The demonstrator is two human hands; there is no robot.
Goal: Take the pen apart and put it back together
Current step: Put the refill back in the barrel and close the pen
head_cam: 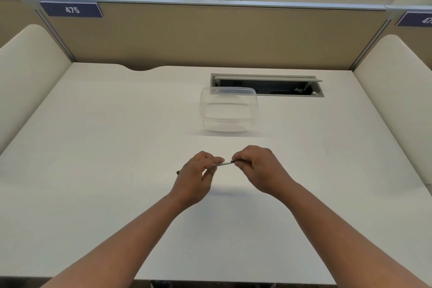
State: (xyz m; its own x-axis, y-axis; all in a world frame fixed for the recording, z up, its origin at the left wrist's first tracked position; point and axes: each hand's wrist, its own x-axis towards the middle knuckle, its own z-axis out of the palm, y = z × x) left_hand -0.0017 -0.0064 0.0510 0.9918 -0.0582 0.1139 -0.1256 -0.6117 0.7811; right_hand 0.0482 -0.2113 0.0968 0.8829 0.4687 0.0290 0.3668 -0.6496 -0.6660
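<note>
A slim white pen [224,164] is held level above the white desk [93,147], between both hands. My left hand [197,176] grips its left part, and a dark end of the pen pokes out past the hand on the left. My right hand [256,167] pinches the dark end piece at the pen's right end. Only a short white stretch of the barrel shows between the two hands; the rest is hidden by fingers.
A clear plastic container [228,110] with a lid stands just beyond the hands. Behind it an open grey cable hatch [266,85] is set into the desk. Tan partition panels and cream side dividers [30,72] enclose the desk.
</note>
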